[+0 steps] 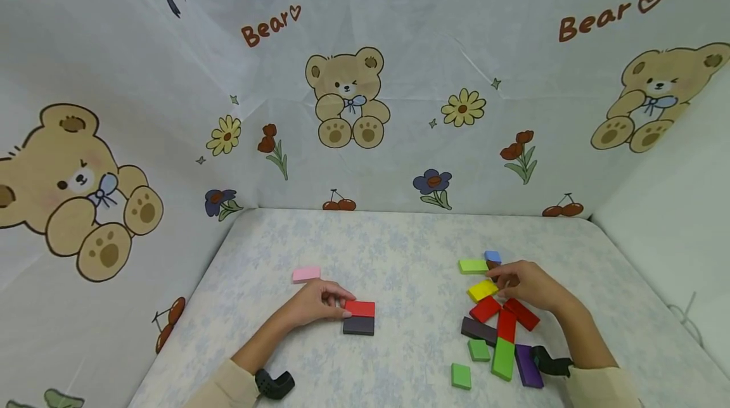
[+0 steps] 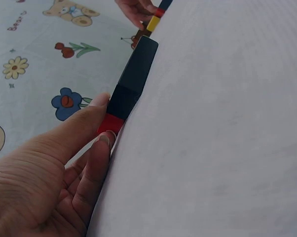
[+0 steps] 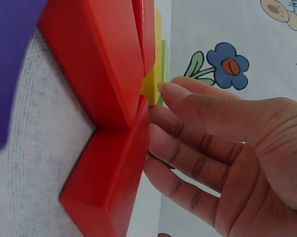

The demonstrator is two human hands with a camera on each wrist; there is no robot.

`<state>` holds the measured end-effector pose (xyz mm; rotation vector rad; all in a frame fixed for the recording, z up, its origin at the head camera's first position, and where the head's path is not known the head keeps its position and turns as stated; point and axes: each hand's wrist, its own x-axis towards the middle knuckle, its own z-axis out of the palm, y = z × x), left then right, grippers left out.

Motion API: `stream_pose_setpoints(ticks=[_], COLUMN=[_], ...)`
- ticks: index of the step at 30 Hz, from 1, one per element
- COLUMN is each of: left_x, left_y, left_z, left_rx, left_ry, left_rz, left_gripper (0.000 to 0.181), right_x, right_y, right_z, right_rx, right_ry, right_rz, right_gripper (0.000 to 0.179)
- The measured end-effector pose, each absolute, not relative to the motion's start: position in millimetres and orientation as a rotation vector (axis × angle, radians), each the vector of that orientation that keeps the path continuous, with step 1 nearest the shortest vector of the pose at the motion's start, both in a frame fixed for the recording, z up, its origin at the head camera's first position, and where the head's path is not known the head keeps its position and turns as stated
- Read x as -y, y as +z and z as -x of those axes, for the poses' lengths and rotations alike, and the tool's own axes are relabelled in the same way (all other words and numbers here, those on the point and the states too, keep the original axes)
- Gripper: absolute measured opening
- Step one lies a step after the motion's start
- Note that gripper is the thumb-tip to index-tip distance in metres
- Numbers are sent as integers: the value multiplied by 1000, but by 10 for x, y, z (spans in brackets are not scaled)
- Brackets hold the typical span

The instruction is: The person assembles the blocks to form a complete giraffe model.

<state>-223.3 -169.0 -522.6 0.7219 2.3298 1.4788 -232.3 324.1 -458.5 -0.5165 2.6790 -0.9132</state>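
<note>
My left hand (image 1: 319, 301) pinches the left end of a red block (image 1: 362, 308) between thumb and fingers. Against its near side lies a black block (image 1: 358, 325); both also show in the left wrist view, the black block (image 2: 138, 64) beyond the fingertips. My right hand (image 1: 527, 282) is over the block group at the right, fingers loosely bent. Its fingertips are at a brown block (image 1: 492, 265), mostly hidden, and its thumb is close to a yellow block (image 1: 482, 290). In the right wrist view, nothing shows between thumb and fingers of the right hand (image 3: 212, 143).
A pink block (image 1: 306, 274) lies beyond the left hand. Around the right hand are a lime block (image 1: 473, 267), a blue block (image 1: 493, 256), several red blocks (image 1: 506, 325), a dark block (image 1: 479, 331), several green blocks (image 1: 503, 359) and a purple block (image 1: 528, 367).
</note>
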Motion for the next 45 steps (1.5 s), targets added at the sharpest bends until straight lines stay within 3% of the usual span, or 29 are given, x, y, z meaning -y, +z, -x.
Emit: stream_pose_setpoints(ticks=[17, 35, 45], left_x=[1682, 1687, 1694], left_y=[-5225, -5228, -5257], left_z=[2239, 2237, 2255], left_rx=[-2327, -2309, -2288], left_ry=[1485, 1483, 1501], left_rz=[-715, -695, -716], left_gripper=[27, 27, 29], right_x=[-3172, -3117, -3141], right_y=[-4631, -4682, -4591], right_z=[2354, 2361, 2333], right_rx=[-2715, -2750, -2815], right_ry=[-820, -755, -757], right_rz=[511, 413, 518], right_gripper=[27, 27, 26])
